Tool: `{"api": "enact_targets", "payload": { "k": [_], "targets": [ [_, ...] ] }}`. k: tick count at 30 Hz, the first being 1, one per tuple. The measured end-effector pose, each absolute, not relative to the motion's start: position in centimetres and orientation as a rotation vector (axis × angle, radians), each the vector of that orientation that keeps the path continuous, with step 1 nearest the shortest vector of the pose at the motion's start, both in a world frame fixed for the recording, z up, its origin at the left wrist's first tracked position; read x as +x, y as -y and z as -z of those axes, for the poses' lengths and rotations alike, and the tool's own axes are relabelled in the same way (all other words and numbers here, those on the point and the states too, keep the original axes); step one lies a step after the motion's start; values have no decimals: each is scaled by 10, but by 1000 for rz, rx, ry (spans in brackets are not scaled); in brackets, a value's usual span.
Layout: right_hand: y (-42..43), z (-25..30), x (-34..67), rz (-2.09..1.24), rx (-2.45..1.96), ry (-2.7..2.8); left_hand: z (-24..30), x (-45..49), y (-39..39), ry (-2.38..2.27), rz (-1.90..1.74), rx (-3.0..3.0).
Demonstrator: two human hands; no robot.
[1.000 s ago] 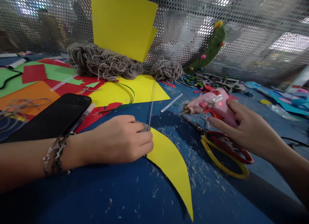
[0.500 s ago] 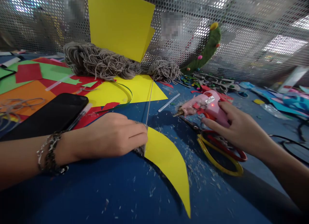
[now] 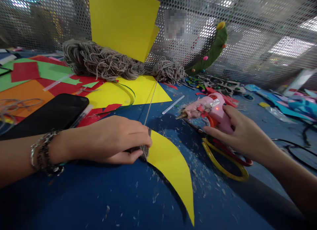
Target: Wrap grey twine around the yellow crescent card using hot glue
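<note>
My left hand (image 3: 119, 140) pinches the wide end of a curved, pointed yellow paper piece (image 3: 174, 167). Grey yarn is wound round that end, and part of the winding (image 3: 146, 152) shows beside my fingertips. A taut yarn strand (image 3: 150, 106) runs from there back to a small yarn heap (image 3: 168, 70). My right hand (image 3: 244, 132) is closed round the handle of a pink hot glue gun (image 3: 210, 107), its metal tip facing left and a red light lit. Just under the gun lie scissors (image 3: 205, 149) with yellow and red handles.
A black phone (image 3: 49, 112) lies left among coloured paper sheets (image 3: 55, 73). A large grey yarn bundle (image 3: 99, 61) sits behind, below upright yellow card (image 3: 123, 21). A clear glue stick (image 3: 173, 104) lies mid-table. Black cables (image 3: 297, 150) are at right; perforated mesh stands behind.
My left fingers have loosened and shifted, showing my thumb and the wound yarn at the paper's end. The strand's near end has moved left. My right hand stays on the glue gun.
</note>
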State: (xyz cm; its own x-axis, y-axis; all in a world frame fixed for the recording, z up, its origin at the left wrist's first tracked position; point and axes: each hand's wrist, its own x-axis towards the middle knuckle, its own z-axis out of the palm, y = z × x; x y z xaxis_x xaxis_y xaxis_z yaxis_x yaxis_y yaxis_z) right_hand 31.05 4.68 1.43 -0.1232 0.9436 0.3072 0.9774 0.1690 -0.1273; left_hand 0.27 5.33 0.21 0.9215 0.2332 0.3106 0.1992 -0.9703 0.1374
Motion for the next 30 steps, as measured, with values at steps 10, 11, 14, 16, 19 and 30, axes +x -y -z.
{"api": "enact_targets", "payload": {
  "k": [10,11,14,16,19,30],
  "targets": [
    [-35,-9,292,260,-1490,2355,9,-13,-44,-380,-468,3030],
    [-34,-9,288,283,-1422,2392,9,-14,-44,-395,-450,3018],
    [-30,-7,281,321,-1302,2469,7,-14,-42,-416,-395,2982],
    [-29,-6,279,332,-1272,2494,5,-13,-43,-414,-376,2971],
    [-26,-4,279,359,-1252,2503,2,-10,-44,-396,-381,2983],
    [-21,-2,276,476,-1178,2561,0,-7,-45,-413,-339,2886]
  ]
}}
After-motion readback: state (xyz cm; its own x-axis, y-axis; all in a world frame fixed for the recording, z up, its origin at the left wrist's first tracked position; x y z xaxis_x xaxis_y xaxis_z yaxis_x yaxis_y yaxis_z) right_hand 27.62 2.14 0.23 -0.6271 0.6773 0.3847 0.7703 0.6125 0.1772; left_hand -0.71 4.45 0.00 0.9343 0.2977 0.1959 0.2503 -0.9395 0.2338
